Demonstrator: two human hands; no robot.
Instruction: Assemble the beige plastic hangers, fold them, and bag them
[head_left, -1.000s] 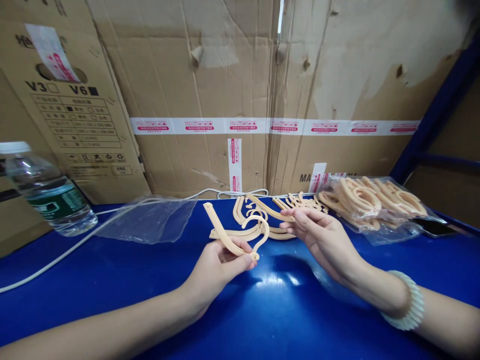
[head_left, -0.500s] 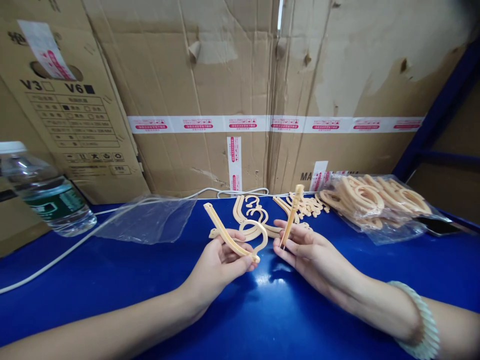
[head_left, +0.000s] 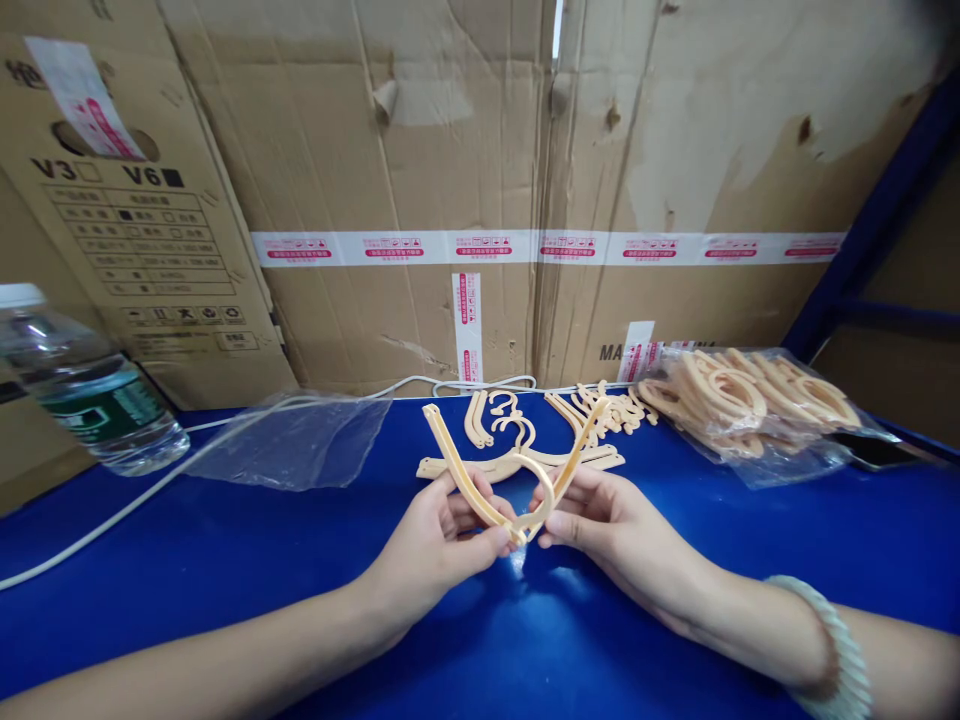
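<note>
My left hand (head_left: 442, 545) pinches a beige plastic hanger arm with a hook (head_left: 469, 478), its long bar slanting up to the left. My right hand (head_left: 607, 525) pinches a second beige hanger arm (head_left: 579, 452), slanting up to the right. The two pieces meet at their lower ends between my fingertips, forming a V above the blue table (head_left: 300, 590). Behind my hands lie several loose beige hanger parts (head_left: 517, 440).
A clear bag of beige hanger parts (head_left: 750, 405) lies at the right. An empty clear plastic bag (head_left: 296, 440) lies at the left, with a water bottle (head_left: 82, 385) beyond it. A white cable (head_left: 127, 505) runs along the table. Cardboard boxes (head_left: 465, 180) wall the back.
My right hand brought the second hanger arm from the pile toward my left hand, and its lower end now touches the hooked piece. My left hand shifted slightly right.
</note>
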